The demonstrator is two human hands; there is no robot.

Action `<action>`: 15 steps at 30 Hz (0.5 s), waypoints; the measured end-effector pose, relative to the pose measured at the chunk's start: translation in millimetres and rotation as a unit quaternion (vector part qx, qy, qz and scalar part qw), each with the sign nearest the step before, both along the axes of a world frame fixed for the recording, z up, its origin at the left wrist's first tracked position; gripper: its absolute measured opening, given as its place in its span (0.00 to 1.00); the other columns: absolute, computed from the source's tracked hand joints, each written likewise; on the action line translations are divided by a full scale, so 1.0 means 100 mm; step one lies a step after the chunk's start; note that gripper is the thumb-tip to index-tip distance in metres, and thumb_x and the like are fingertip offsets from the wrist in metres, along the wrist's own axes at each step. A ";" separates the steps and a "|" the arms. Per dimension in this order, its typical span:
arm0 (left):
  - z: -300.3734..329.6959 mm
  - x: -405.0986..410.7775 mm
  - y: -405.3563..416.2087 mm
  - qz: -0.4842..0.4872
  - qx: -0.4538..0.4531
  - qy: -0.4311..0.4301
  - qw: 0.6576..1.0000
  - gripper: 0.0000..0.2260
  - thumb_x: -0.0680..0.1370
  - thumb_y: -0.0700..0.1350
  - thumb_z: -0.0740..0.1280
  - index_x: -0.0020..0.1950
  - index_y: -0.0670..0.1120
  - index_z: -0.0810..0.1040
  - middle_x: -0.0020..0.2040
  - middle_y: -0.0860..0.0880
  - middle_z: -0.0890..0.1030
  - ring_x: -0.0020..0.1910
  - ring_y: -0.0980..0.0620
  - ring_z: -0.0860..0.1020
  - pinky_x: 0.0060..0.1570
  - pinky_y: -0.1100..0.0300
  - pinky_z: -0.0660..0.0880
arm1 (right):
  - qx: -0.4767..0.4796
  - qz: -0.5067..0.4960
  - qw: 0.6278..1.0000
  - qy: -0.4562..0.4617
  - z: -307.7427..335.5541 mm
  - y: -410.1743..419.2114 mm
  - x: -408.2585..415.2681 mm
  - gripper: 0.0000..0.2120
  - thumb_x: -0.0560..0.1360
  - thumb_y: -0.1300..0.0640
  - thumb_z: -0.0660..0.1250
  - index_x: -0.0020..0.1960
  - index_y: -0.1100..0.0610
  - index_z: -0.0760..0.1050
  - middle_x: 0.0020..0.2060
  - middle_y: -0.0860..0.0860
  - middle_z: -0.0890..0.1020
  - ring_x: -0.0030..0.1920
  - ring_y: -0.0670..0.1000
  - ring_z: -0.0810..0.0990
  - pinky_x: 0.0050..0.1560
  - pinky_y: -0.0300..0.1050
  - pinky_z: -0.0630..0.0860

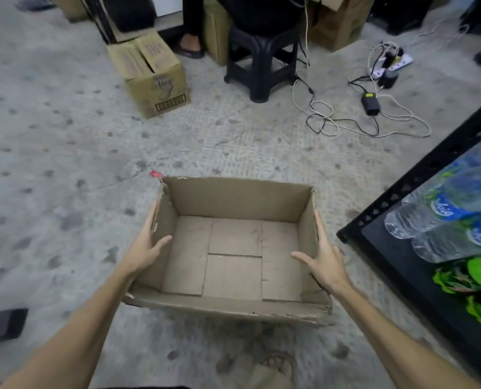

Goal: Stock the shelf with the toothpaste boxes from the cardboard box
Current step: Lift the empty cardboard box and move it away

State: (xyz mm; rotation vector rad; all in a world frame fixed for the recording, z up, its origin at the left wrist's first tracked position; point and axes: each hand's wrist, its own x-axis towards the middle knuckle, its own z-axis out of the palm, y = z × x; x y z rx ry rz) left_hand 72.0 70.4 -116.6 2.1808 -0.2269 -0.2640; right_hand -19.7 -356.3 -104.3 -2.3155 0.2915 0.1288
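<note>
An open, brown cardboard box (236,197) sits low in the middle of the view, above the grey floor. Its inside shows only bare bottom flaps; no toothpaste boxes are in view. My left hand (145,248) holds the left wall, fingers along the outside and thumb inside. My right hand (324,259) holds the right wall the same way. The black metal shelf (418,175) stands to the right of the box.
The shelf holds clear water bottles (444,209) and green packets (469,279). A closed carton (152,77), a black plastic stool (261,60) and loose cables (346,119) with a power strip lie beyond. My sandalled foot (273,372) is below the box.
</note>
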 end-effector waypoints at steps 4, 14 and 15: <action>0.01 -0.07 -0.07 0.051 -0.005 -0.030 0.998 0.40 0.79 0.44 0.70 0.82 0.53 0.48 0.82 0.59 0.51 0.79 0.63 0.53 0.78 0.58 0.57 | -0.024 -0.024 0.999 0.014 0.04 0.01 -0.02 0.51 0.76 0.48 0.73 0.79 0.35 0.36 0.58 0.62 0.83 0.37 0.58 0.83 0.45 0.51 0.76; 0.35 -0.40 -0.27 0.199 0.075 -0.183 0.960 0.28 0.74 0.52 0.75 0.72 0.53 0.70 0.60 0.53 0.77 0.59 0.55 0.76 0.61 0.51 0.75 | -0.086 -0.074 0.993 -0.019 0.09 0.10 -0.26 0.42 0.78 0.38 0.65 0.81 0.40 0.42 0.70 0.55 0.76 0.65 0.58 0.76 0.70 0.59 0.55; 0.34 -0.45 -0.31 0.200 0.080 -0.189 0.958 0.28 0.74 0.53 0.75 0.72 0.52 0.70 0.61 0.52 0.77 0.60 0.54 0.75 0.62 0.50 0.75 | -0.099 -0.074 0.992 -0.034 0.08 0.12 -0.33 0.41 0.78 0.38 0.65 0.81 0.40 0.42 0.73 0.52 0.73 0.68 0.57 0.73 0.71 0.59 0.54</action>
